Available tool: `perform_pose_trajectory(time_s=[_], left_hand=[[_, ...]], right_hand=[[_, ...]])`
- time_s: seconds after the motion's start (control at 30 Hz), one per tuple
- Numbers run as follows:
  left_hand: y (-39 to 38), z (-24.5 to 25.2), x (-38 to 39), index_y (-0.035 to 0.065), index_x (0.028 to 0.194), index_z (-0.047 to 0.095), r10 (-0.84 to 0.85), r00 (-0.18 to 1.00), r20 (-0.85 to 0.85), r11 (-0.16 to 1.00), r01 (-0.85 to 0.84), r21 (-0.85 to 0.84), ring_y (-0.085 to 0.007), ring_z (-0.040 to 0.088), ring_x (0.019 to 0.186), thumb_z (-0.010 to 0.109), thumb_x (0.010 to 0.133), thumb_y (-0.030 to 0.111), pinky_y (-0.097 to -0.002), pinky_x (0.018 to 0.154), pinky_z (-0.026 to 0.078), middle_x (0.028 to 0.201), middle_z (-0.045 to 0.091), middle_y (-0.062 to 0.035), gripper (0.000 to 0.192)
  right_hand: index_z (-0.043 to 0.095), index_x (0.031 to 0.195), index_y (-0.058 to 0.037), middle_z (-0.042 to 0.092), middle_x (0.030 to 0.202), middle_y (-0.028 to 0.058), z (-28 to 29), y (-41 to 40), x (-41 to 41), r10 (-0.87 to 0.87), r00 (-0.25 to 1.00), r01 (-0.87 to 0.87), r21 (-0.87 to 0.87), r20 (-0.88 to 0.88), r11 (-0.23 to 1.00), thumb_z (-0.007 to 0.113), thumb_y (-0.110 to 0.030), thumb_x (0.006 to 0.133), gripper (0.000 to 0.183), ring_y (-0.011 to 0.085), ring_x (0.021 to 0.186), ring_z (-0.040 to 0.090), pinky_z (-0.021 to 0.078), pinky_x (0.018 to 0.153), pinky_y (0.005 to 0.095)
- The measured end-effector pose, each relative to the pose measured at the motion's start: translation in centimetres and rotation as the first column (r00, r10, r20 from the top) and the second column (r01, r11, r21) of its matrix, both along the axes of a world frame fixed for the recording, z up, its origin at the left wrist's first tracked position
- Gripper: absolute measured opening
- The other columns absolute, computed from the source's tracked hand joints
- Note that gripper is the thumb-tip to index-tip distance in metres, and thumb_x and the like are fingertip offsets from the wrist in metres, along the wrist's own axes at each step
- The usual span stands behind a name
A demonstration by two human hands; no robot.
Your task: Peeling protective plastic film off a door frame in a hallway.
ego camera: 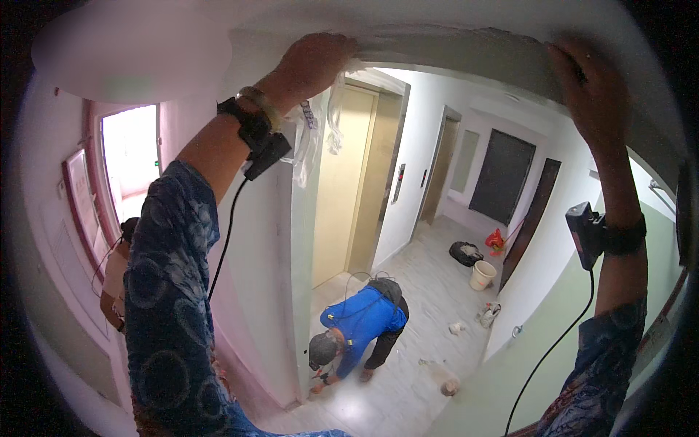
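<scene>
Both my hands are raised to a grey-green beam (453,57) above a passage opening. My left hand (311,65) bends its fingers against the beam's left end. At the right, my right hand (598,95) has its thumb and fingertips at a dark, wavy edge that runs along the beam between the hands. Blur hides whether either hand grips a thin strip there. Wrist straps carry a black device (265,145) on my left arm and another black device (584,232) on my right. Clear plastic film (308,136) hangs below my left hand.
Below, a person in blue (363,317) bends toward the wall's base. Another person (114,273) is partly hidden behind my left sleeve. An elevator door (344,185) opens onto the passage. A white bucket (483,276), a black bag (465,253) and scraps are on the marble-patterned floor (431,306).
</scene>
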State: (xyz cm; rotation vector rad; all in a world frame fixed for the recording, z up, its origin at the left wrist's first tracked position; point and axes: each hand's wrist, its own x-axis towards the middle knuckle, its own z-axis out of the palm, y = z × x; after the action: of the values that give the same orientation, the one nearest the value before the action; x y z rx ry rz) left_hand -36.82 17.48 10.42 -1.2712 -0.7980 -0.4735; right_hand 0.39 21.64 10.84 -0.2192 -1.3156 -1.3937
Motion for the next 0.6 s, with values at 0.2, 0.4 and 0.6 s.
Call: perform_pose_trajectory(time_s=[0.2, 0.4, 0.6], left_hand=[[-0.3, 0.3, 0.8, 0.0062, 0.084, 0.055, 0.135, 0.991, -0.008, 0.981, -0.135, -0.136, -0.0337, 0.056, 0.072, 0.053, 0.072, 0.013, -0.0413, 0.064, 0.046, 0.074, 0.057, -0.0140, 0.014], [0.6, 0.1, -1.0, 0.0032, 0.079, 0.051, -0.271, 0.918, 0.288, 0.960, 0.281, 0.006, -0.0378, 0.054, 0.072, 0.059, 0.066, 0.010, -0.0459, 0.062, 0.042, 0.072, 0.056, -0.0161, 0.016], [0.4, -1.1, -1.2, 0.0042, 0.074, 0.051, -0.440, 0.663, 0.606, 0.850, 0.526, 0.041, -0.0193, 0.054, 0.054, 0.045, 0.083, 0.018, -0.0318, 0.052, 0.043, 0.057, 0.051, -0.0094, 0.018]], right_hand=[[0.061, 0.094, -0.0075, 0.062, 0.082, 0.0092, -0.1, 0.1, 0.6, 0.088, 0.995, -0.085, -0.097, 0.036, 0.992, 0.056, -0.023, 0.082, 0.020, 0.0188, 0.069, 0.059, 0.0460, 0.063, 0.0288], [0.060, 0.093, -0.0074, 0.062, 0.081, 0.0091, -0.1, -0.1, 0.5, 0.136, 0.990, -0.131, -0.127, 0.031, 0.983, 0.055, -0.022, 0.083, 0.019, 0.0189, 0.069, 0.059, 0.0460, 0.063, 0.0288], [0.060, 0.093, -0.0060, 0.061, 0.080, 0.0097, 0.1, 0.0, 0.4, 0.120, 0.990, -0.113, -0.103, 0.071, 0.988, 0.056, -0.022, 0.082, 0.019, 0.0190, 0.067, 0.059, 0.0459, 0.063, 0.0290]])
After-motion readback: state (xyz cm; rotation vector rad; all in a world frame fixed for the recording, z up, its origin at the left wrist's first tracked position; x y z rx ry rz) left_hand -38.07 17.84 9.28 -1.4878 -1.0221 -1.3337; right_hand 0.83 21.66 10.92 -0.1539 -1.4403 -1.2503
